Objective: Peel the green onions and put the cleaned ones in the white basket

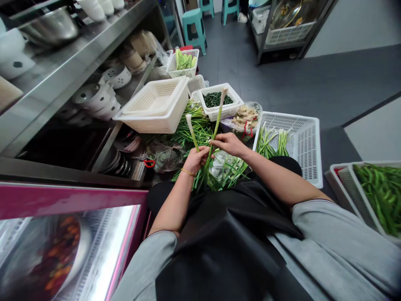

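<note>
Resting left: red-handled scissors [149, 161]. Next, left hand [198, 159], its fingers gripping a shorter white-ended stalk [192, 131]. Centre, loose greens [184, 134] are spreading beneath and beyond. Next, a longer white-ended stalk [218, 116], which the right hand's [230, 144] fingers are pinching. Right, a white perforated basket [306, 144] is holding green bunches [282, 144].

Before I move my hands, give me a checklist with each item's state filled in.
1. Left hand grips the shorter green onion: ok.
2. Right hand has its fingers on the taller green onion: ok.
3. Both white root ends point up, away from the lap: ok.
4. Red-handled scissors lie apart from both hands: ok.
5. Long white basket sits within easy reach: likely ok.
6. Both stalks free of grit: cannot tell.
</note>
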The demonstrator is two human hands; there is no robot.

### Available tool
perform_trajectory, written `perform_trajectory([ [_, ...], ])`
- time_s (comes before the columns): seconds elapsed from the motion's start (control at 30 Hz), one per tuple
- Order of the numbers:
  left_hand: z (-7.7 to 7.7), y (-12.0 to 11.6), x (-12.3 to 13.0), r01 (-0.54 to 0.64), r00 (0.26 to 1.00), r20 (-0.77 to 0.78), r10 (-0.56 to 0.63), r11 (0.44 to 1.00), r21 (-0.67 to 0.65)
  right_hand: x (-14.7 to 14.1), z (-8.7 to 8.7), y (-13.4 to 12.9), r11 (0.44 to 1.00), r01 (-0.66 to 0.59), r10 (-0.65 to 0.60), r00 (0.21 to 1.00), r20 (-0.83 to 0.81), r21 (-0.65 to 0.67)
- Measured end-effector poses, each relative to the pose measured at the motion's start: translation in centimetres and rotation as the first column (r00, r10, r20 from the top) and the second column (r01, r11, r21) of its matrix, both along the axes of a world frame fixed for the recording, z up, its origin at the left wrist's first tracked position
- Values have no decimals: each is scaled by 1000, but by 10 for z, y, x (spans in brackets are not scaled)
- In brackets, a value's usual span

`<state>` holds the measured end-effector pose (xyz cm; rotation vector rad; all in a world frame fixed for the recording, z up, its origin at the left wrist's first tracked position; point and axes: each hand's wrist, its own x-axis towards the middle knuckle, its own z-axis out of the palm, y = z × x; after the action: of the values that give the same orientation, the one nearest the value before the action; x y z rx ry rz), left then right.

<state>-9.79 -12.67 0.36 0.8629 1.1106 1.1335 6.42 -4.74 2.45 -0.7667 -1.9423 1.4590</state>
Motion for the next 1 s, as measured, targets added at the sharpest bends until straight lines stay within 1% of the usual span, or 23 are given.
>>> perform_trajectory([
  [0.03, -1, 0, 1, -14, 1000, 5, 14, 1000, 7, 2, 0, 0, 997, 29, -34, 998, 60, 69],
  [0.07, -2, 0, 2, -15, 1000, 0, 15, 1000, 12, 3, -1, 0, 994, 28, -39, 994, 105, 103],
  [0.1, -4, 0, 3, -7, 1000, -14, 7, 1000, 15, 4, 0, -1, 995, 1, -15, 991, 136, 103],
  [0.2, -6, -3, 5, 8, 998, -62, -7, 1000, 22, 6, 1, -2, 994, -107, 107, 978, 179, -10],
  [0.27, -4, -4, 7, -9, 996, -86, 11, 999, 34, 7, 3, -2, 990, -114, 127, 974, 187, -78],
  [0.33, -2, -5, 8, -30, 991, -126, 35, 999, 45, 9, 5, -2, 994, -80, 94, 972, 216, -75],
  [0.4, 0, -5, 9, -11, 988, -153, 17, 999, 41, 11, 7, -2, 997, -75, 81, 959, 273, -34],
  [0.47, 1, -5, 6, 47, 987, -153, -43, 999, 22, 15, 11, -3, 989, -138, 145, 938, 315, -45],
  [0.5, 1, -4, 3, 76, 986, -149, -74, 997, 8, 18, 13, -4, 978, -189, 208, 930, 303, -92],
  [0.53, 0, -4, -1, 97, 984, -148, -97, 995, -7, 23, 16, -5, 960, -233, 267, 932, 247, -159],
  [0.57, -1, -4, -5, 106, 983, -151, -108, 994, -21, 28, 20, -6, 937, -260, 297, 944, 143, -234],
  [0.6, -4, -4, -10, 104, 982, -157, -108, 994, -36, 34, 26, -7, 912, -273, 289, 957, 5, -307],
  [0.63, -7, -4, -15, 96, 981, -165, -103, 994, -49, 40, 34, -8, 889, -278, 240, 960, -147, -365],
  [0.67, -11, -4, -20, 90, 980, -173, -100, 994, -62, 47, 43, -9, 879, -265, 157, 946, -283, -397],
  [0.7, -16, -4, -24, 87, 979, -180, -99, 994, -73, 55, 54, -9, 885, -221, 54, 923, -381, -409],
  [0.73, -21, -4, -26, 88, 977, -185, -102, 993, -84, 63, 66, -9, 902, -147, -49, 900, -434, -407],
  [0.8, -31, -5, -30, 101, 973, -196, -119, 990, -99, 81, 90, -5, 927, 47, -224, 865, -449, -373],
  [0.87, -40, -5, -31, 113, 967, -215, -134, 988, -108, 99, 107, 2, 927, 216, -347, 800, -489, -306],
  [0.9, -42, -5, -32, 109, 965, -225, -133, 987, -115, 107, 110, 7, 927, 266, -371, 762, -531, -265],
  [0.93, -44, -4, -33, 98, 966, -229, -124, 988, -122, 114, 109, 12, 927, 298, -374, 743, -555, -226],
  [0.97, -45, -4, -35, 84, 968, -225, -111, 988, -126, 118, 104, 18, 928, 318, -371, 768, -522, -192],
  [1.0, -45, -4, -36, 72, 972, -214, -98, 990, -124, 119, 93, 24, 931, 325, -366, 826, -428, -168],
])
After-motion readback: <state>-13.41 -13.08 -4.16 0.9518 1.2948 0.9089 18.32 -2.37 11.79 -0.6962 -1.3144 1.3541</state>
